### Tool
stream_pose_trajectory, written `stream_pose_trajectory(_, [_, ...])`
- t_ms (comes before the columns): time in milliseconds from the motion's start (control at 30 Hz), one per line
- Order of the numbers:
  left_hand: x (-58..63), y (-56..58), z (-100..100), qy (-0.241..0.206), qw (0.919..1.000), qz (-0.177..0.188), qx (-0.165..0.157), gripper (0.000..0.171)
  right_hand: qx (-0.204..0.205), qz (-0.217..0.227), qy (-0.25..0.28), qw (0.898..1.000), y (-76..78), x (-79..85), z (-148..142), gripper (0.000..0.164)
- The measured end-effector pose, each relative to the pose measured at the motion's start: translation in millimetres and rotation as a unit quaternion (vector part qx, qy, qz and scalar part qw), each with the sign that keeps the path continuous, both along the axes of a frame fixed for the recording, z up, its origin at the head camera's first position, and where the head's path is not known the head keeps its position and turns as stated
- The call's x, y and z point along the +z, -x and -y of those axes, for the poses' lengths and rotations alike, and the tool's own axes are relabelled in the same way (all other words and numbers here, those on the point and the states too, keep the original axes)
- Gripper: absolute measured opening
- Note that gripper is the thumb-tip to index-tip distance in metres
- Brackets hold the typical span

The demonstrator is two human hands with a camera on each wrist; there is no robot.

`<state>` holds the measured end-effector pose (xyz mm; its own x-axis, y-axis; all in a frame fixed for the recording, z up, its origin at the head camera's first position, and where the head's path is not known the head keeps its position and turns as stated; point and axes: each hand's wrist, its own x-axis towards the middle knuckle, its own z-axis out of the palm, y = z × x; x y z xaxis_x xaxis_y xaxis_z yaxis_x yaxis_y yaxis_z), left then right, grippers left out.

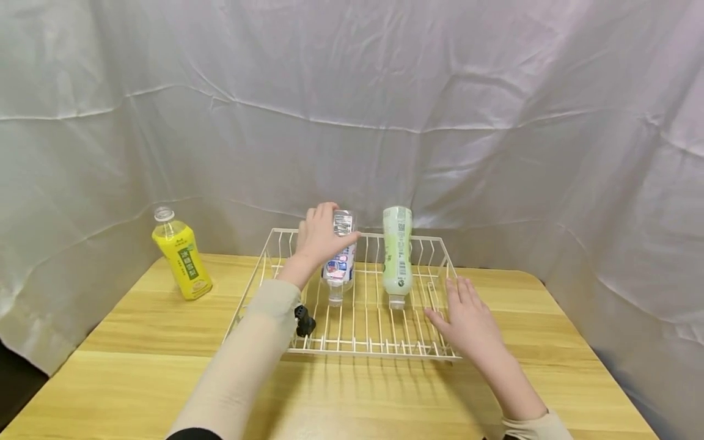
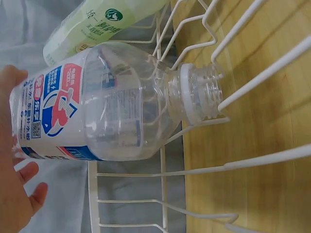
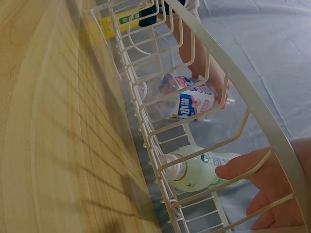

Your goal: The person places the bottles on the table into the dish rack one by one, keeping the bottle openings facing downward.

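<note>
A clear plastic bottle [image 1: 339, 272] with a blue, white and pink label stands upside down in a white wire rack [image 1: 368, 354]. My left hand [image 1: 316, 238] grips it near its raised base, thumb across the front. In the left wrist view, the open neck of the clear bottle [image 2: 116, 111] points down between the wires. A pale green bottle [image 1: 397, 250], also neck down, leans in the rack to the right. My right hand [image 1: 473, 321] rests at the rack's right side with its fingers extended. In the right wrist view, its thumb overlaps the green bottle [image 3: 194, 170].
Left of the rack, a yellow drink bottle [image 1: 184, 260] stands upright and uncapped on the wooden table [image 1: 357, 403]. Grey cloth [image 1: 352, 165] hangs behind and along both sides. A small black device [image 1: 304, 321] sits at my left wrist, over the rack's front left.
</note>
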<state>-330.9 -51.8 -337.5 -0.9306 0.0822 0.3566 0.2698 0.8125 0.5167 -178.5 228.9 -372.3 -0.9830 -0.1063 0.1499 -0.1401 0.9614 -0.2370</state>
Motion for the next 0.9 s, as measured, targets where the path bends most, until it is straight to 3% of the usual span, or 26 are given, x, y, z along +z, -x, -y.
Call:
stream_pose_trajectory(167, [1.6,0.8,2.6,0.009,0.9995,-0.03,0.002,0.076,0.002,-0.001,0.003,1.0,0.0,0.7,0.5,0.086])
stream_pose_trajectory(567, [-9.8,6.3,10.9,-0.003,0.9992,0.035,-0.017,0.085,0.002,0.001,0.0,1.0,0.4,0.7,0.5,0.084])
stream_pose_trajectory(900, [-9.6,7.2,8.7,-0.089,0.9918,0.058,-0.071,0.088,0.003,0.002,0.002,1.0,-0.9,2.4,-0.6,0.083])
